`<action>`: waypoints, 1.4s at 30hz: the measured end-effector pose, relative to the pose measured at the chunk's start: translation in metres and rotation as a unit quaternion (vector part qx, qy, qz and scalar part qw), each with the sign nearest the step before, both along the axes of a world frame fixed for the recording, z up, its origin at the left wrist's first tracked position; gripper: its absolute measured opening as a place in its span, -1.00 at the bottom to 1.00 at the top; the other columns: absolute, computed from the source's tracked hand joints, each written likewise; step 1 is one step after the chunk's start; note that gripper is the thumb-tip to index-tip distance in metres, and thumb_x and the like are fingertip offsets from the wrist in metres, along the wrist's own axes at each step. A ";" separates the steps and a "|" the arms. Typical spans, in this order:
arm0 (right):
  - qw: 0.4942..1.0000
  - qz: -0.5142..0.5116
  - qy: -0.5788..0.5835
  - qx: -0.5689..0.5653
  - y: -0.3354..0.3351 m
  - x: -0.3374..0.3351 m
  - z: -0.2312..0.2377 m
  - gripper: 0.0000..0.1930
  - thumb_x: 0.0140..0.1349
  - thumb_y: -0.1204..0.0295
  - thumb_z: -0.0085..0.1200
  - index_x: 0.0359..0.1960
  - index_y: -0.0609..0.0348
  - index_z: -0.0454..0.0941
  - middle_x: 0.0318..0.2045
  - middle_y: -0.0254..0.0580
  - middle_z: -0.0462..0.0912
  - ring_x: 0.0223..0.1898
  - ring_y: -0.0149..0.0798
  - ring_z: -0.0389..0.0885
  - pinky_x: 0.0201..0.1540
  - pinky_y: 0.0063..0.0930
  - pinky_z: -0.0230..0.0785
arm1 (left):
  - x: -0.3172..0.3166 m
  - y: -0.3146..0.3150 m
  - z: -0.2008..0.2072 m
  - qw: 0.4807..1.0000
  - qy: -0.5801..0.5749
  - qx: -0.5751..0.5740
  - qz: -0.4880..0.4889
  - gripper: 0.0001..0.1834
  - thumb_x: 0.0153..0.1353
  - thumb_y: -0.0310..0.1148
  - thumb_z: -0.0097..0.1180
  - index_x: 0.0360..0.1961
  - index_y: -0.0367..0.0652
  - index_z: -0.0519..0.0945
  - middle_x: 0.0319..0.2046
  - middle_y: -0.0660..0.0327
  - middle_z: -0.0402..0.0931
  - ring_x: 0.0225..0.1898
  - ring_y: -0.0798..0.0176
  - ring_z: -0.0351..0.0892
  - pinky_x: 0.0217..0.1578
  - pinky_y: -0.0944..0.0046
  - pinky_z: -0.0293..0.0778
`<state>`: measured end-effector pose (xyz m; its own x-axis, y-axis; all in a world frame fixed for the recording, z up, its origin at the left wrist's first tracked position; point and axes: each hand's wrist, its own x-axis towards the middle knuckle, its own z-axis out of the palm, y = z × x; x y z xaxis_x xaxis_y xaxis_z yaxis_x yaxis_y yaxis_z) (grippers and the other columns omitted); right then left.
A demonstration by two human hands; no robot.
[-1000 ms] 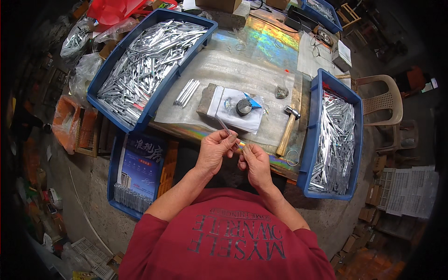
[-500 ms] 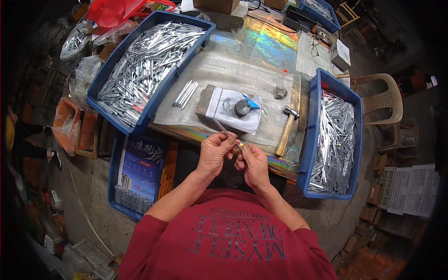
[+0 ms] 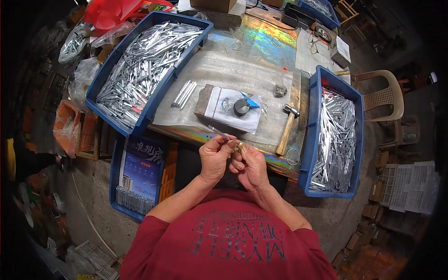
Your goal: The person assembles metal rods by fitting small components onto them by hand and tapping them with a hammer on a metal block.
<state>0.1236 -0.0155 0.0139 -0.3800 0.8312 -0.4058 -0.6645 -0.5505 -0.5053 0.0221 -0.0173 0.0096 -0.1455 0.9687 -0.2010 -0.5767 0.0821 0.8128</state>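
My left hand (image 3: 213, 158) pinches a slim silvery metal strip (image 3: 217, 132), whose free end points up and left towards the table. My right hand (image 3: 251, 169) is closed beside it, its thumb and fingertips meeting at the strip's near end, where a small yellowish glint shows. What exactly the right fingertips grip is too small to make out. Just beyond the hands, a paper-covered block (image 3: 228, 114) bears a round black-and-grey object (image 3: 241, 107). To its left lie several similar silvery strips (image 3: 185, 94) side by side. A hammer (image 3: 287, 129) with a wooden handle rests at the right.
Blue bins heaped with silvery strips stand at the left (image 3: 154, 109) and right (image 3: 305, 172). A lower blue bin (image 3: 113, 186) holds a printed sheet and more metal pieces. Past the right bin is a beige plastic chair (image 3: 396, 95). Another person's dark-clad leg (image 3: 37, 161) shows at far left.
The hands and the strip have shifted slightly, with the strip now tilted more to the left. The person at far left has moved.
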 end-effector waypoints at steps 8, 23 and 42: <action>1.000 -0.010 0.011 -0.003 -0.001 -0.002 0.003 -0.81 0.15 0.31 -0.19 -0.37 0.17 0.34 -0.67 -0.43 0.27 -0.75 -0.59 0.14 -0.65 -0.67 0.06 | 0.001 -0.001 -0.002 0.997 0.049 0.060 -0.005 -0.89 0.02 -0.49 0.00 -0.41 -0.30 0.45 -0.60 0.24 0.44 -0.65 0.49 0.40 -0.79 0.57 0.32; 1.000 -0.012 0.014 -0.024 0.002 0.000 0.009 -0.85 0.16 0.37 -0.23 -0.46 0.17 0.32 -0.65 -0.39 0.28 -0.75 -0.57 0.13 -0.64 -0.65 0.07 | 0.004 -0.001 0.001 0.998 0.050 0.027 -0.013 -0.89 0.03 -0.45 0.00 -0.42 -0.27 0.45 -0.66 0.25 0.41 -0.72 0.50 0.36 -0.80 0.57 0.29; 0.996 -0.069 -0.057 0.027 0.007 0.011 -0.008 -0.85 0.15 0.36 -0.19 -0.36 0.18 0.33 -0.67 -0.36 0.31 -0.75 -0.55 0.19 -0.66 -0.67 0.08 | -0.008 0.074 -0.017 0.982 0.170 0.069 0.043 -0.89 0.01 -0.46 0.03 -0.49 -0.31 0.49 -0.59 0.34 0.44 -0.57 0.59 0.29 -0.54 0.60 0.22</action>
<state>0.1341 -0.0087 0.0057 -0.2149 0.8941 -0.3930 -0.6690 -0.4280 -0.6077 0.0143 0.0565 -0.0075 -0.2640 0.9645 0.0053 -0.2704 -0.0793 0.9595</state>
